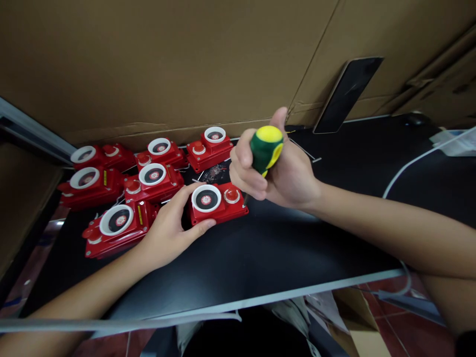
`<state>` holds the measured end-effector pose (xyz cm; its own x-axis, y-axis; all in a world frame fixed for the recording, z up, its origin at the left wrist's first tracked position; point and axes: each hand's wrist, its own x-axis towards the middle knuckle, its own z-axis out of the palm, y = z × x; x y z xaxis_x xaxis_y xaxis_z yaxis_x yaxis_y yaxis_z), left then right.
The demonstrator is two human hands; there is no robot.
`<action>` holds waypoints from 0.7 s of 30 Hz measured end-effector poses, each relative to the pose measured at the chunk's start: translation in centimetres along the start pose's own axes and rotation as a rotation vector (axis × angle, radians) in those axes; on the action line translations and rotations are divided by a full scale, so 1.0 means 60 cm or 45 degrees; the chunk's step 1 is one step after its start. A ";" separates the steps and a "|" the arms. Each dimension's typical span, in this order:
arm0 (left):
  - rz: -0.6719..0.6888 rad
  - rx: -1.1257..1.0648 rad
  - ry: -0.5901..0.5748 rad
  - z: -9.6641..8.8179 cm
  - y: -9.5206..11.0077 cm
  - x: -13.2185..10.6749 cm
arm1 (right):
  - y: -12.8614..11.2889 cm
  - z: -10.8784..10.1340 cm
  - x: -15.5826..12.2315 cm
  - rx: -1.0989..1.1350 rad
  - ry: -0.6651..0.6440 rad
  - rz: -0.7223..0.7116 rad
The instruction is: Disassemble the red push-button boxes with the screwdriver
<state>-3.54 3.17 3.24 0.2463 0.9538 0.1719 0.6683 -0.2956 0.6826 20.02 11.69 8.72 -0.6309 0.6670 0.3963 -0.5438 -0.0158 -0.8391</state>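
A red alarm unit (219, 216) with a white-rimmed round horn and a small red lamp lies on the black table. My left hand (173, 225) grips its left end, thumb along the near side and fingers at the far side. My right hand (278, 171) is wrapped round the green and yellow handle of a screwdriver (267, 144). The screwdriver's shaft points down at the unit's right corner, where a screw sits; most of the shaft is hidden behind my fingers.
Several similar red alarm units (154, 181) stand close together at the left. Behind the held unit lies a pile of small screws (214, 173). A phone (347, 94) leans on the cardboard wall (186, 59). A white cable (405, 166) curves across the right side.
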 end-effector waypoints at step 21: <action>0.009 -0.005 -0.016 -0.001 0.002 -0.001 | -0.002 0.003 0.005 -0.149 0.108 -0.038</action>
<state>-3.53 3.07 3.37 0.2598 0.9510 0.1677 0.6638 -0.3020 0.6842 19.78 11.74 8.98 -0.5638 0.7264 0.3930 -0.4900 0.0888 -0.8672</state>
